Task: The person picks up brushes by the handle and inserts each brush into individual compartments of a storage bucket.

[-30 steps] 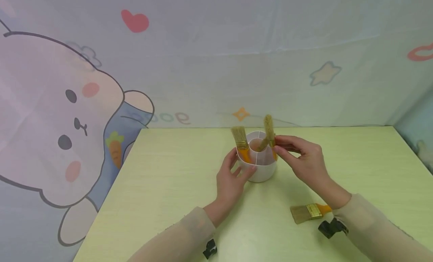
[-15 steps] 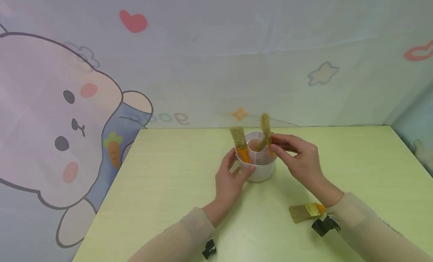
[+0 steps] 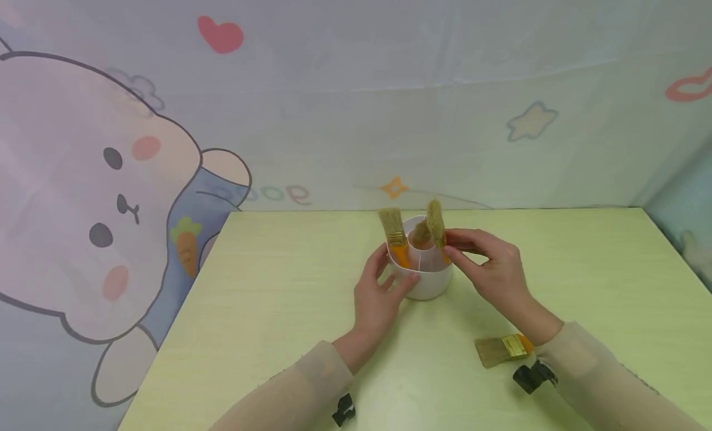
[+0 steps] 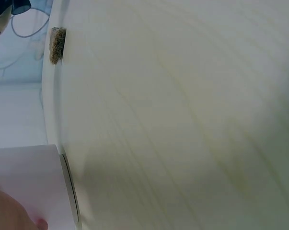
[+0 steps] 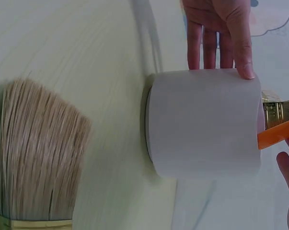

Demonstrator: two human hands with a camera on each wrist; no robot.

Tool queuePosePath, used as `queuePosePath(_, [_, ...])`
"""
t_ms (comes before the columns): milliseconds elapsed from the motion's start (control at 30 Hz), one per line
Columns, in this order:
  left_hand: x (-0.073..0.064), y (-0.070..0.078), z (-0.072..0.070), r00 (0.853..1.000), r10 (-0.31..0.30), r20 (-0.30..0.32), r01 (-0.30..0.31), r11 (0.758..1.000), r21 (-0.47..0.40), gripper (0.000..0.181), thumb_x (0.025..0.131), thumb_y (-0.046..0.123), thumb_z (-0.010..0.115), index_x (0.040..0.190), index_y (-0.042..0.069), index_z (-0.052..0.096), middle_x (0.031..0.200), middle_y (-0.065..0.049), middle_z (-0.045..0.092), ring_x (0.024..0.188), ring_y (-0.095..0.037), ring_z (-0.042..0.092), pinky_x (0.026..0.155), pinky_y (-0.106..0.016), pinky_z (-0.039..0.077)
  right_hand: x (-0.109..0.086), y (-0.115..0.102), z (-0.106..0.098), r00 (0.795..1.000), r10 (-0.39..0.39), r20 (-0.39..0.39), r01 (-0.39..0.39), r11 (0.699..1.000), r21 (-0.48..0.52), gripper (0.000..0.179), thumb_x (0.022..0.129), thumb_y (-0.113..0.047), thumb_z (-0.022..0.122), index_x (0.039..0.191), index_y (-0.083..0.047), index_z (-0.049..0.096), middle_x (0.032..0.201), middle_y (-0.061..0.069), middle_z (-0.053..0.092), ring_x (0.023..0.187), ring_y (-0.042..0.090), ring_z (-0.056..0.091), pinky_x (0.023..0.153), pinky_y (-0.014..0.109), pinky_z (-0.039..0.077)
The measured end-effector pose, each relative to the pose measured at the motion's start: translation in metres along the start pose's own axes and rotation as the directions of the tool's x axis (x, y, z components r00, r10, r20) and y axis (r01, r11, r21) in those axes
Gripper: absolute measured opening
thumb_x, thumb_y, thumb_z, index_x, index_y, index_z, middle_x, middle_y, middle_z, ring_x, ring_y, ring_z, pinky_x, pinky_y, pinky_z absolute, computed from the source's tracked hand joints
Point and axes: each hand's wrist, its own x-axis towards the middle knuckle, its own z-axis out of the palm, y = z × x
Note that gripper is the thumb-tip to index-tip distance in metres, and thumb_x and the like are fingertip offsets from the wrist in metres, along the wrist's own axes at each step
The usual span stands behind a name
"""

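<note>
A white round holder (image 3: 431,285) with inner dividers and a central ring stands upright on the table. My left hand (image 3: 376,304) holds its left side, thumb at the front near the rim. My right hand (image 3: 495,267) pinches a paintbrush (image 3: 436,224), bristles up, over the holder's right side. In the right wrist view its orange handle (image 5: 278,133) reaches the rim, tip partly hidden. Another paintbrush (image 3: 394,226) leans bristles up in the left compartment. Tan bristles (image 3: 421,233) show at the central ring; whose brush they belong to is partly hidden.
A flat paintbrush (image 3: 500,350) lies on the table (image 3: 267,295) near my right sleeve, its handle partly covered. Black wrist devices (image 3: 534,376) sit under both forearms. A printed curtain (image 3: 356,109) hangs along the table's back edge.
My right hand has moved slightly left and the pinched paintbrush has come down. The tan bristles at the central ring stand more upright. My left hand stays on the holder.
</note>
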Motion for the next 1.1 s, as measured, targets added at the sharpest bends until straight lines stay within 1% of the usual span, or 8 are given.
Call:
queuePosePath(200, [0.000, 0.000, 0.000, 1.000, -0.004, -0.002, 0.004, 1.000, 0.009, 0.071, 0.082, 0.015, 0.077, 0.144, 0.012, 0.041, 0.145, -0.006, 0.046, 0.135, -0.026, 0.042, 0.105, -0.048, 0.043, -0.006, 0.012, 0.003, 0.999, -0.047, 0.010, 0.047, 0.997, -0.062, 0.039, 0.074, -0.003, 0.081, 0.110, -0.013, 0.072, 0.103, 0.001, 0.073, 0.090, 0.003, 0.068, 0.082, 0.011, 0.051])
queuePosePath(400, [-0.001, -0.002, 0.001, 1.000, 0.005, 0.007, -0.005, 1.000, 0.004, 0.070, 0.083, 0.016, 0.077, 0.144, 0.012, 0.041, 0.145, -0.005, 0.046, 0.135, -0.025, 0.042, 0.105, -0.048, 0.043, -0.008, 0.014, 0.006, 0.988, -0.152, 0.010, 0.152, 0.980, -0.125, 0.043, 0.069, -0.001, 0.084, 0.109, -0.012, 0.072, 0.102, -0.001, 0.073, 0.086, 0.014, 0.070, 0.086, 0.009, 0.048])
queuePosePath(500, [0.000, -0.003, 0.001, 1.000, 0.014, 0.005, -0.014, 1.000, 0.001, 0.069, 0.083, 0.016, 0.076, 0.143, 0.011, 0.042, 0.145, -0.006, 0.047, 0.135, -0.026, 0.042, 0.104, -0.049, 0.043, -0.008, 0.015, 0.007, 0.980, -0.198, 0.009, 0.197, 0.970, -0.142, 0.044, 0.068, 0.000, 0.084, 0.108, -0.011, 0.072, 0.101, -0.001, 0.073, 0.085, 0.015, 0.070, 0.087, 0.009, 0.048])
queuePosePath(600, [0.000, -0.004, 0.002, 1.000, 0.020, 0.000, -0.020, 1.000, 0.002, 0.068, 0.083, 0.014, 0.077, 0.143, 0.010, 0.043, 0.144, -0.007, 0.048, 0.134, -0.026, 0.043, 0.104, -0.049, 0.044, -0.008, 0.016, 0.008, 0.979, -0.205, 0.018, 0.205, 0.964, -0.172, 0.042, 0.068, -0.002, 0.084, 0.107, -0.011, 0.073, 0.101, -0.001, 0.073, 0.084, 0.014, 0.070, 0.083, 0.009, 0.049])
queuePosePath(667, [0.003, -0.010, 0.003, 1.000, 0.019, 0.001, -0.019, 1.000, 0.002, 0.070, 0.083, 0.015, 0.077, 0.143, 0.012, 0.043, 0.144, -0.006, 0.048, 0.135, -0.025, 0.043, 0.104, -0.049, 0.044, -0.008, 0.017, 0.008, 0.981, -0.189, 0.037, 0.193, 0.961, -0.200, 0.039, 0.070, -0.006, 0.084, 0.107, -0.010, 0.072, 0.100, -0.001, 0.073, 0.084, 0.013, 0.070, 0.080, 0.011, 0.051])
queuePosePath(800, [0.011, -0.030, 0.005, 1.000, 0.026, -0.005, -0.026, 0.999, 0.021, 0.072, 0.081, 0.023, 0.079, 0.144, 0.022, 0.043, 0.143, 0.005, 0.048, 0.134, -0.017, 0.043, 0.103, -0.045, 0.046, -0.011, 0.020, 0.009, 0.985, -0.162, 0.065, 0.173, 0.952, -0.251, 0.036, 0.071, -0.012, 0.085, 0.105, -0.010, 0.072, 0.097, -0.001, 0.073, 0.085, 0.012, 0.070, 0.073, 0.020, 0.055])
queuePosePath(867, [0.014, -0.039, 0.005, 0.999, 0.031, -0.008, -0.031, 0.999, 0.033, 0.073, 0.080, 0.028, 0.079, 0.143, 0.028, 0.043, 0.142, 0.010, 0.048, 0.134, -0.013, 0.043, 0.103, -0.042, 0.046, -0.013, 0.021, 0.009, 0.983, -0.171, 0.068, 0.183, 0.949, -0.258, 0.038, 0.069, -0.011, 0.086, 0.104, -0.010, 0.072, 0.096, -0.001, 0.073, 0.085, 0.012, 0.070, 0.073, 0.023, 0.056])
queuePosePath(1100, [0.015, -0.039, 0.003, 1.000, 0.024, -0.006, -0.023, 0.998, 0.059, 0.075, 0.079, 0.036, 0.079, 0.143, 0.029, 0.042, 0.142, 0.014, 0.047, 0.133, -0.009, 0.044, 0.101, -0.037, 0.048, -0.013, 0.020, 0.011, 0.970, -0.235, 0.055, 0.241, 0.933, -0.268, 0.042, 0.064, -0.005, 0.087, 0.103, -0.010, 0.072, 0.094, 0.000, 0.074, 0.082, 0.014, 0.070, 0.068, 0.029, 0.058])
